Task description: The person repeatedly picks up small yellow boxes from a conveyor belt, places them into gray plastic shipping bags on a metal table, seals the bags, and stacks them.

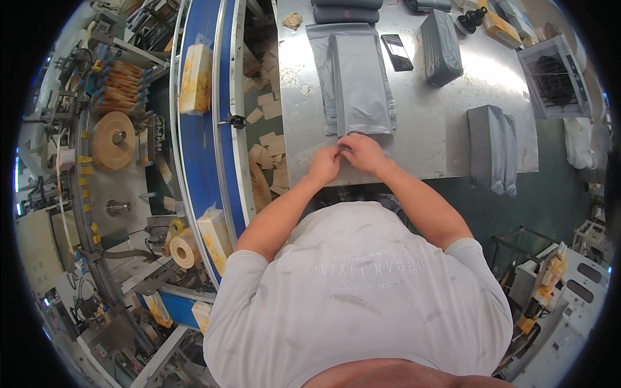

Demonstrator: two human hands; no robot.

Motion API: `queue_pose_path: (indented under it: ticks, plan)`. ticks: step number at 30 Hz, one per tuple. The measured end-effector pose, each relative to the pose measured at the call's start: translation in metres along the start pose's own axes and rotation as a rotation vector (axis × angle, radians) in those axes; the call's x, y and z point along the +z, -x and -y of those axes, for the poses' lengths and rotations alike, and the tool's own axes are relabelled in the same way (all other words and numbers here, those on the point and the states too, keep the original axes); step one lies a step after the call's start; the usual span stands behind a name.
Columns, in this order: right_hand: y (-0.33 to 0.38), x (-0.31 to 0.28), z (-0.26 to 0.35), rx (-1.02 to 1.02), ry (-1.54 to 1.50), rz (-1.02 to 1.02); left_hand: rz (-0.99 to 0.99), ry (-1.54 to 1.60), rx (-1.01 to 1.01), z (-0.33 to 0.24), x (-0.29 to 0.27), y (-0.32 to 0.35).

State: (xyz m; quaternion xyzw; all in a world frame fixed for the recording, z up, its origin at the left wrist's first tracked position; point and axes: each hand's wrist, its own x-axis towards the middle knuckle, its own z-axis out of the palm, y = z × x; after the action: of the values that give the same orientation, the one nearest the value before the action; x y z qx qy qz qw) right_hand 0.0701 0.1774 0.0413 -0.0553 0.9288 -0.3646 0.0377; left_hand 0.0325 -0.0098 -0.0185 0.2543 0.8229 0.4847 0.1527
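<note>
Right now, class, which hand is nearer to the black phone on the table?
Right. The right hand is on the near side of the phone, slightly left; the left hand is farther left.

Left hand [326,164], right hand [364,154]: fingertips overlap, hiding one another; we cannot tell whether they pinch grey bag stack [362,84]. Dark-grey rolls [347,13], blue conveyor [200,145] cut off by top edge. Machinery [84,149] at left we lose in black rim. Pattern on yellow-and-white packs [196,79] too blurred for us.
</note>
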Motion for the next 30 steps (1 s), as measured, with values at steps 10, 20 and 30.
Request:
queue_pose_path:
  ticks: [10, 20, 30]
  plan:
    - [0.196, -0.019, -0.042, 0.379, -0.199, 0.131, 0.308, 0.017, -0.260, 0.002, -0.016, 0.017]
    - [0.176, -0.096, -0.074, 0.176, 0.433, -0.120, 0.100, -0.659, 0.809, -0.029, -0.052, -0.039]
    - [0.044, -0.108, -0.123, -0.532, 0.377, 0.001, 0.277, -0.556, 0.867, -0.029, -0.057, -0.075]
